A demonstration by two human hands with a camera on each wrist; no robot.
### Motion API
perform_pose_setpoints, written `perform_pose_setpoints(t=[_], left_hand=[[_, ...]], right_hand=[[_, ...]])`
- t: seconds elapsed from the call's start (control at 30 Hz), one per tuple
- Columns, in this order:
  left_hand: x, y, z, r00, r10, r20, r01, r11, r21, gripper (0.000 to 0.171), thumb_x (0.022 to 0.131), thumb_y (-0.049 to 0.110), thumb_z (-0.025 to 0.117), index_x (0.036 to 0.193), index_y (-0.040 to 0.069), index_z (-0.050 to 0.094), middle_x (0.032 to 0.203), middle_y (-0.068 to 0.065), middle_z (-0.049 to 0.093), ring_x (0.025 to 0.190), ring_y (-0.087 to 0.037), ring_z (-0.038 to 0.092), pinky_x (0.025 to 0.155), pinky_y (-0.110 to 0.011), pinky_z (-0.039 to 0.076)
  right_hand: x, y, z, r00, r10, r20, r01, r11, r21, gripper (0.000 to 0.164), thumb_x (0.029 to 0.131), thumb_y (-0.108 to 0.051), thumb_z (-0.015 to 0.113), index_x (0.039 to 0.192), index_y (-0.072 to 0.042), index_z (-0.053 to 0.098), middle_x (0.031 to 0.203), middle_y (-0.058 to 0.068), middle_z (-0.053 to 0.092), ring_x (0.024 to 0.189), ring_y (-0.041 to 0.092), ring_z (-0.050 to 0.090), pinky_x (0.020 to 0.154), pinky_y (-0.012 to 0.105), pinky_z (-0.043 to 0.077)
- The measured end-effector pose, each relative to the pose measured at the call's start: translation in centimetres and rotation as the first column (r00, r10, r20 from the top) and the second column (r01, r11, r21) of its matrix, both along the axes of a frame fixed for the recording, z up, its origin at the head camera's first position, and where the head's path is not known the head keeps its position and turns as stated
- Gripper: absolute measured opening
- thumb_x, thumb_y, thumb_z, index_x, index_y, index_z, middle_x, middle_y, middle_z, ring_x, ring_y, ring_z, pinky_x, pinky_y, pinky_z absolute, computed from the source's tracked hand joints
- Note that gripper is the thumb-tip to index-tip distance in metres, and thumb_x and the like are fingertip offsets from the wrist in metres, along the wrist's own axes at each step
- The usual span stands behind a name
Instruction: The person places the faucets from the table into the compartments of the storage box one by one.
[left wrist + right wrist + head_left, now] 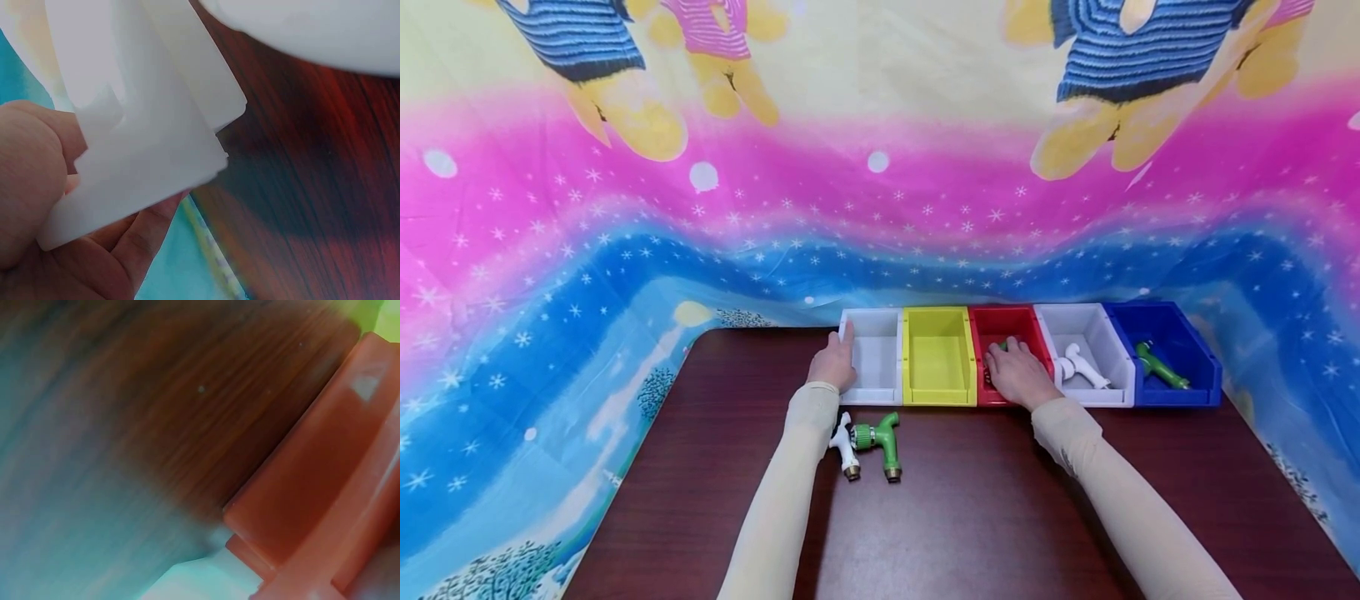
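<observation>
My left hand [832, 364] grips the side wall of the leftmost white bin [877, 395]; in the left wrist view, thumb and fingers [147, 234] lie on either side of its white plastic. My right hand [1019, 373] reaches into the red bin [1009, 315], over a mostly covered tap whose green part [1003, 345] peeks out by the fingertips. Whether the fingers hold it is hidden. The right wrist view shows only the red bin's wall [312, 481], no hand. Near my left sleeve, a white tap [847, 454] and a green tap [889, 446] lie on the table.
A yellow bin [939, 397] stands between the white and red ones. Right of the red bin, another white bin [1112, 398] holds a white tap [1084, 367], and a blue bin [1206, 392] holds a green tap [1161, 367]. A patterned cloth [880, 208] hangs behind the brown table [970, 517].
</observation>
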State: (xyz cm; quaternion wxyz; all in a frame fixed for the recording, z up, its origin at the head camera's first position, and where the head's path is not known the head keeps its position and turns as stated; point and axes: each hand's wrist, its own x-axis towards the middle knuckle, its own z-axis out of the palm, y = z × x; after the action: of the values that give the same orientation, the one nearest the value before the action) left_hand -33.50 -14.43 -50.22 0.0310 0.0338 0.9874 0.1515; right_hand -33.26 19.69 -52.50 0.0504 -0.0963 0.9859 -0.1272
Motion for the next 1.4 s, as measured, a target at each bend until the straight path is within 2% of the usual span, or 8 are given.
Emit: perform_pose_setpoints(t=[0.3, 0.6, 0.97, 1.23, 1.4], left_hand=[[0.13, -0.02, -0.02, 1.0, -0.003, -0.003, 0.003, 1.0, 0.006, 0.089, 0.096, 0.003, 0.065, 0.168, 0.014, 0.014, 0.144, -0.027, 0.046, 0.063, -0.026, 0.057, 0.075, -0.045, 0.056], [0.05, 0.03, -0.1, 1.0, 0.0, 0.005, 0.0, 1.0, 0.003, 0.09, 0.097, 0.003, 0.065, 0.168, 0.016, 0.012, 0.143, -0.026, 0.047, 0.062, -0.025, 0.056, 0.072, -0.043, 0.055], [-0.11, -0.12, -0.19, 1.0, 0.002, 0.004, -0.002, 1.0, -0.006, 0.09, 0.097, 0.003, 0.063, 0.169, 0.016, 0.011, 0.144, -0.025, 0.046, 0.061, -0.025, 0.056, 0.068, -0.042, 0.054], [-0.33, -0.26, -0.3, 1.0, 0.011, 0.001, -0.011, 1.0, -0.007, 0.09, 0.097, 0.004, 0.064, 0.169, 0.017, 0.01, 0.142, -0.025, 0.047, 0.062, -0.025, 0.056, 0.071, -0.042, 0.055], [-0.37, -0.03, -0.32, 1.0, 0.005, 0.008, -0.005, 1.0, 0.001, 0.091, 0.097, 0.003, 0.065, 0.169, 0.017, 0.011, 0.145, -0.026, 0.045, 0.062, -0.026, 0.057, 0.07, -0.043, 0.054]], right_hand=[[-0.03, 0.1, -0.06, 1.0, 0.019, -0.003, -0.019, 0.999, 0.036, 0.059, 0.107, -0.029, 0.045, 0.156, 0.003, 0.04, 0.158, 0.034, 0.035, 0.15, 0.052, 0.028, 0.125, 0.061, 0.021], [-0.02, 0.12, 0.09, 0.998, 0.058, -0.033, -0.056, 0.996, 0.07, 0.056, 0.108, -0.027, 0.043, 0.153, 0.006, 0.043, 0.152, 0.034, 0.043, 0.146, 0.05, 0.035, 0.124, 0.058, 0.024], [-0.14, -0.13, 0.16, 0.999, 0.037, -0.025, -0.035, 0.996, 0.08, 0.065, 0.109, -0.03, 0.041, 0.154, 0.015, 0.031, 0.154, 0.036, 0.041, 0.146, 0.052, 0.037, 0.123, 0.057, 0.027], [0.02, -0.43, 0.67, 0.997, 0.055, -0.054, -0.049, 0.993, 0.111, 0.062, 0.107, -0.03, 0.046, 0.151, 0.013, 0.039, 0.148, 0.036, 0.048, 0.14, 0.051, 0.044, 0.119, 0.059, 0.034], [0.38, -0.34, 0.83, 0.993, 0.055, -0.103, -0.044, 0.993, 0.11, 0.055, 0.107, -0.028, 0.049, 0.14, 0.015, 0.05, 0.136, 0.037, 0.056, 0.131, 0.051, 0.052, 0.117, 0.058, 0.037]])
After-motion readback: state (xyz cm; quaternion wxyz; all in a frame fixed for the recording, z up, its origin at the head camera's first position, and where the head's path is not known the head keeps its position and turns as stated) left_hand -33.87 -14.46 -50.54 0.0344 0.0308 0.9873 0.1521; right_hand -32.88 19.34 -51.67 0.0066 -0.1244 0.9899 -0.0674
